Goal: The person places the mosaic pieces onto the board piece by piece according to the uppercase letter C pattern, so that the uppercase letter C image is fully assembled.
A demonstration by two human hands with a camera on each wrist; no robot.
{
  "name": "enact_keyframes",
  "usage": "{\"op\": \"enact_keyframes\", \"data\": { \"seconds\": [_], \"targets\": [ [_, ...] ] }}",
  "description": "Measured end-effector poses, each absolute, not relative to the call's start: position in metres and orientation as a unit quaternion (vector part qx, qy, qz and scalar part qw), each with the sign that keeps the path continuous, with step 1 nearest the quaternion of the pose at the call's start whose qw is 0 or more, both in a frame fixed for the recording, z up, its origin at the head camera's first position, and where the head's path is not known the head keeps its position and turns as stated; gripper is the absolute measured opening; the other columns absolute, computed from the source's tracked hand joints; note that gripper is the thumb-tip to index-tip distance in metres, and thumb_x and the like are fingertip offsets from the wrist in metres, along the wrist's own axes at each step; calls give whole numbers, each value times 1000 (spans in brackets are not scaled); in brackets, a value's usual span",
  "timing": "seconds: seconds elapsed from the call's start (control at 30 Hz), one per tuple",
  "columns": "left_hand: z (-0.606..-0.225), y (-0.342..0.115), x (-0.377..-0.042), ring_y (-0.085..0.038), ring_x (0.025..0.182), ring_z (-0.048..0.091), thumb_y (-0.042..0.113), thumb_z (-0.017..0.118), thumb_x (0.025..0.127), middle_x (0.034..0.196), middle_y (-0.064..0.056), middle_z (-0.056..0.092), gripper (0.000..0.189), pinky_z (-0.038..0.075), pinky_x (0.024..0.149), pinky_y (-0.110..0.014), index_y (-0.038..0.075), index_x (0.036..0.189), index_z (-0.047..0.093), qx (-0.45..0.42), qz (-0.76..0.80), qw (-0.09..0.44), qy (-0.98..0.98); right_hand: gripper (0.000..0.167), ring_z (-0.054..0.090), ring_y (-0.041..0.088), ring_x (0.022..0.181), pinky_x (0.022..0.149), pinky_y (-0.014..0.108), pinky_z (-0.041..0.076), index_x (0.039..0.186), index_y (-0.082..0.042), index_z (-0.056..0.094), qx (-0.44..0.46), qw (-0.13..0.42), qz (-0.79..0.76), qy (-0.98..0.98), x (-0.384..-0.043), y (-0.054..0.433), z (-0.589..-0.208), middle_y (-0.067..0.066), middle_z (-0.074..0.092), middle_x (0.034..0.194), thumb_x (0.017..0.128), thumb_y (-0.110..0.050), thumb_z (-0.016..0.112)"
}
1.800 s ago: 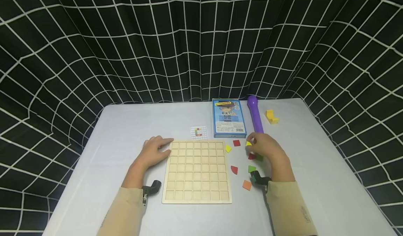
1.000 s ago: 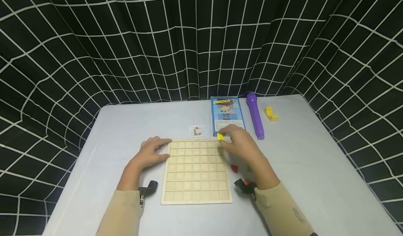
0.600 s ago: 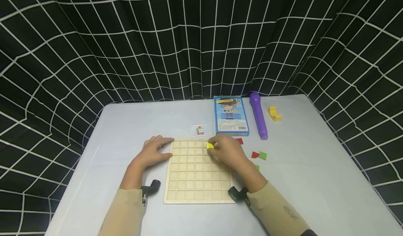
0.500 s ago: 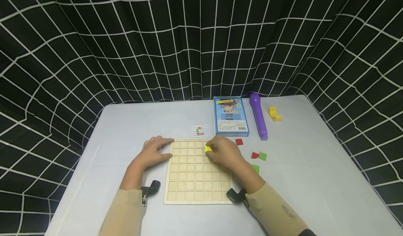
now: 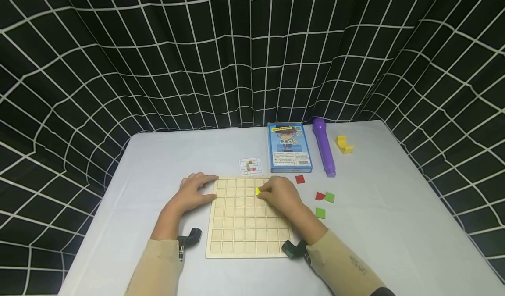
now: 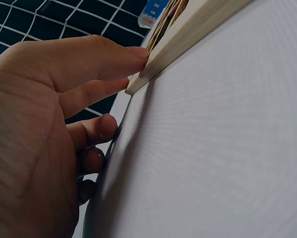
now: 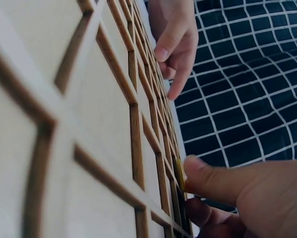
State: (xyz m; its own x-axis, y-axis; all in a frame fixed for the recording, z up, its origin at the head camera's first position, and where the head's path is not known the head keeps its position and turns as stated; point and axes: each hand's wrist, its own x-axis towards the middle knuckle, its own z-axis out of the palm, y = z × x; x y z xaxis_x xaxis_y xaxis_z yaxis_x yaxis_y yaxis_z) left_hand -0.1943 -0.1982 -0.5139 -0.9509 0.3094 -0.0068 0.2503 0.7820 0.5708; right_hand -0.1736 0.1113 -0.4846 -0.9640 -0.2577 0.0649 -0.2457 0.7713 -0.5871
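Observation:
A gridded wooden board (image 5: 234,223) lies on the white table. My left hand (image 5: 191,193) rests against its left edge near the far corner, thumb and index finger touching the rim; the other fingers bend loosely in the left wrist view. Between thumb and fingers, my right hand (image 5: 282,195) pinches a small yellow tile (image 5: 257,191) over a cell in the upper part of the board. In the right wrist view the tile (image 7: 179,174) appears edge-on, at the grid surface. Its exact shape is mostly covered by the fingers.
Right of the board lie a red square (image 5: 300,179), a red rounded tile (image 5: 320,196) and green tiles (image 5: 320,213). Behind the board are a pattern card (image 5: 250,166), a blue box (image 5: 290,149), a purple microphone-shaped stick (image 5: 324,149) and a yellow stand (image 5: 344,145).
From among the loose tiles, my right hand has carried the yellow tile left over the board, then slightly toward me and down to a cell. The left hand has stayed at the board's edge.

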Motion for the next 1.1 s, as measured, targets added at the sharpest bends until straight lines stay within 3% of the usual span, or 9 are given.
{"op": "enact_keyframes", "data": {
  "seconds": [0.23,0.47,0.67,0.93,1.1],
  "targets": [
    [-512,-199,-194,-16,92,43,35,80,82,93,8,53,60,28,89,-41,25,139,65,148,302,48,941,20,66,19,86,80,38,52,99,-8,83,-138,-2,-298,945,-171,108,-481,0,72,90,84,-21,86],
    [-513,-198,-195,-16,92,44,36,81,82,93,7,53,61,29,90,-41,25,140,65,148,299,49,941,31,55,17,79,71,36,47,111,-10,79,-90,-7,-342,935,-174,117,-471,-2,62,85,85,-27,84],
    [-514,-197,-193,-17,92,43,36,81,81,92,7,52,61,29,90,-42,24,139,66,142,301,48,942,37,51,19,71,61,35,42,121,-10,75,-63,-9,-359,931,-178,138,-452,2,61,89,90,-29,79],
    [-513,-198,-193,-17,92,43,35,81,81,92,7,52,60,28,90,-42,25,138,66,148,305,42,940,35,52,23,76,59,34,43,125,-11,73,1,35,-378,925,-191,178,-441,8,59,84,93,-27,74],
    [-514,-199,-193,-16,92,43,35,81,82,92,7,52,60,28,89,-41,24,138,66,148,303,44,940,35,56,28,88,65,34,47,124,-8,74,49,96,-360,927,-199,204,-444,18,67,113,95,-26,71]
  ]
}}
